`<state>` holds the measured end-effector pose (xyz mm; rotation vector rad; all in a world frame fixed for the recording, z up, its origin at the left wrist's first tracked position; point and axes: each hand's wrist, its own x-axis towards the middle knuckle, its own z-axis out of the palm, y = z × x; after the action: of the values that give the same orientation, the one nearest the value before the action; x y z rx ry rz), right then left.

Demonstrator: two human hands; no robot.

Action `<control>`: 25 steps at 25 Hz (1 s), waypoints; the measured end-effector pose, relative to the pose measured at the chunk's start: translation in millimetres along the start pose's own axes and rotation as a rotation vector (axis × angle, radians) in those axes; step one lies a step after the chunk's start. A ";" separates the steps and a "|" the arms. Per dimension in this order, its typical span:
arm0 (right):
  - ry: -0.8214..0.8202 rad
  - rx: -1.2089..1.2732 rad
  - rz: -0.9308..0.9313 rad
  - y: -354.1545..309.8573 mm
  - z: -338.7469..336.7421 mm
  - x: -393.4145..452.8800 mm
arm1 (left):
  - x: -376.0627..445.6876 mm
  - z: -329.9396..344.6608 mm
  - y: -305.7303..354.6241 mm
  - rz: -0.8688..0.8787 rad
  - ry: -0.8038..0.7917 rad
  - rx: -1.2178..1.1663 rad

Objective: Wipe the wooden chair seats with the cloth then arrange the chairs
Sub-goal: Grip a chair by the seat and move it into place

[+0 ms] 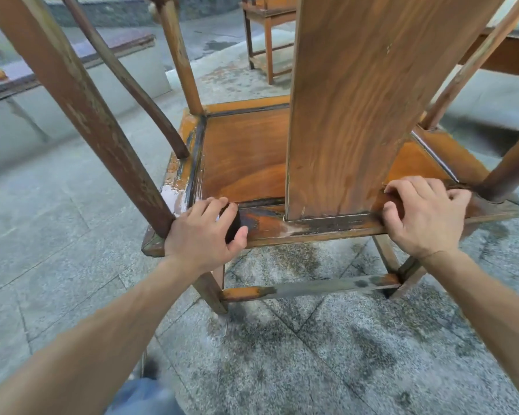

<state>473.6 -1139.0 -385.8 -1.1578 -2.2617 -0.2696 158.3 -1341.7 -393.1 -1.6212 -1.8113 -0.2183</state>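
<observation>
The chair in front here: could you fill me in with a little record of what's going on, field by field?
chair: worn wooden chair, seen from behind, upright
left hand: left hand grips the back seat rail, a dark item under its fingers
right hand: right hand grips the same rail, right of the back slat
seat: wet patch at the left edge
ground: damp stone paving
background: second chair

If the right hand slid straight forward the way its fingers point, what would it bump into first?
Probably nothing at once: the right hand grips the chair's back rail, its fingers toward the open seat panel. The splat stands to its left; depth is uncertain.
</observation>
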 end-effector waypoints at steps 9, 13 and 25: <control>0.049 -0.112 0.168 -13.7 21.8 22.1 | 73.6 72.8 -45.2 0.172 0.116 -0.120; 0.056 -0.208 0.262 -16.7 35.2 38.3 | 124.8 117.9 -60.7 0.260 0.135 -0.223; 0.075 -0.429 0.563 -25.1 108.1 136.7 | 310.0 270.7 -98.7 0.505 0.120 -0.402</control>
<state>347.8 -1016.0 -392.7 -1.9094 -1.7609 -0.5712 -30.0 -962.8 -384.5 -2.2340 -1.2655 -0.4569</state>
